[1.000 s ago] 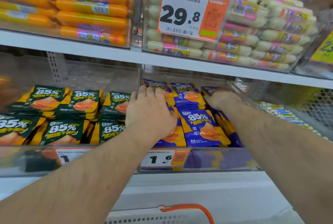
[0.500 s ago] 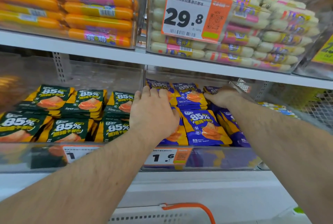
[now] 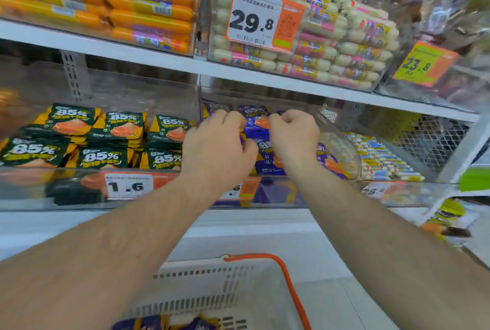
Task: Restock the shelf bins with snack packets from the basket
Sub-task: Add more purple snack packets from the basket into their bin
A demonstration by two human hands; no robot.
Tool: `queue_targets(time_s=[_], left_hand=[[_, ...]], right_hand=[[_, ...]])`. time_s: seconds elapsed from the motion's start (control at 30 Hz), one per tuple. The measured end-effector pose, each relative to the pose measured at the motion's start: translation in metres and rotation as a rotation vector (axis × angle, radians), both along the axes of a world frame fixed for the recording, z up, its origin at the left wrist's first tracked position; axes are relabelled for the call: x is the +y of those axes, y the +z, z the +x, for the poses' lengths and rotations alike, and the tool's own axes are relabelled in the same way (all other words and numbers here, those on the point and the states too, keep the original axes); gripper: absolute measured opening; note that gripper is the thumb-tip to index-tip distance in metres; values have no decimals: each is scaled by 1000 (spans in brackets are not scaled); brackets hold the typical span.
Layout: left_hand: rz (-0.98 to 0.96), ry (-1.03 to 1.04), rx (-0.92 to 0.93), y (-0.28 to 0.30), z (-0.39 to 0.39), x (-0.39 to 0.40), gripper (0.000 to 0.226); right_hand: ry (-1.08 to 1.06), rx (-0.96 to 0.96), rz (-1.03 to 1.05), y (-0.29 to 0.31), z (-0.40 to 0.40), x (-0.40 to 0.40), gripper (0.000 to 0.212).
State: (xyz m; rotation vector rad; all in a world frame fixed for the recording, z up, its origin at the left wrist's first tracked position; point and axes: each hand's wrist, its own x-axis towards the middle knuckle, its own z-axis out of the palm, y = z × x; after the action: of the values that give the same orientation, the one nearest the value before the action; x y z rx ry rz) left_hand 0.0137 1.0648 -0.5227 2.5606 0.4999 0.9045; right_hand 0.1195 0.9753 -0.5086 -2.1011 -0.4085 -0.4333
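White plastic forms the slotted basket (image 3: 212,290) nearest the camera, low in the view, with an orange handle (image 3: 289,284) arching over its right side; a few purple snack packets (image 3: 156,324) lie at its bottom edge. Two bare forearms reach forward over it to the clear shelf bin (image 3: 342,144) on the lower shelf. The left hand (image 3: 217,144) and the right hand (image 3: 293,136) sit close together, backs up and fingers curled under, over the purple packets in the bin (image 3: 265,152). Both look closed down onto the packets, but the fingertips are hidden, so whether either one actually grips a packet cannot be told. A "1.6" price label (image 3: 129,186) is fixed to the front of the neighbouring bin on the left, which holds stacked green "85%" packets (image 3: 103,141). Right of the purple bin lie small white-and-blue sticks (image 3: 381,157). On the upper shelf (image 3: 159,57), orange sausages (image 3: 148,14) fill the left bin and pale sausages (image 3: 352,46) the next one, with a "29.8" tag (image 3: 261,20) on its front; a "23.8" tag (image 3: 424,64) hangs farther right.
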Motion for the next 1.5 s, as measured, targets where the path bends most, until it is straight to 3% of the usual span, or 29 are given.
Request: queue_targets(time_s=[0.07,0.17,0.27,0.37,0.53,0.67,0.77,0.93,1.13,1.23,1.3,1.4,1.5], left_hand=[[-84,-57,115,-6,-25,-5,10],[-106,-231,358,-39,-58,2,21],[-133,-281,674,-83,-82,16,16],[-186,-291,925,-113,-90,27,16],[-156,-340,1062,-138,-93,29,24],[-183,-365,1158,-149,-87,25,26],[-204,-372,1187,-155,-79,25,29],[-208,-384,1252,-169,-69,28,31],[-223,-372,1275,-178,-64,33,32],[-242,-376,1301,-180,-65,34,34],[-231,-380,1305,-179,-66,34,35],[-191,-384,1309,-174,-66,34,36],[-154,-403,1293,-165,-67,32,36]], right_hand=[[42,-40,109,-17,-34,5,42],[120,17,158,-74,-74,13,34],[188,148,8,-142,-102,19,28],[250,339,-182,-211,-110,16,40],[239,583,-646,-323,-103,-5,24],[253,805,-807,-368,-108,-31,19],[319,832,-1089,-390,-107,-39,32],[387,825,-1201,-434,-115,-38,100],[351,675,-1297,-456,-126,-36,105],[315,645,-1278,-451,-124,-39,96],[332,648,-1253,-448,-120,-41,75],[418,869,-994,-442,-111,-45,33],[494,1010,-831,-419,-100,-47,10]])
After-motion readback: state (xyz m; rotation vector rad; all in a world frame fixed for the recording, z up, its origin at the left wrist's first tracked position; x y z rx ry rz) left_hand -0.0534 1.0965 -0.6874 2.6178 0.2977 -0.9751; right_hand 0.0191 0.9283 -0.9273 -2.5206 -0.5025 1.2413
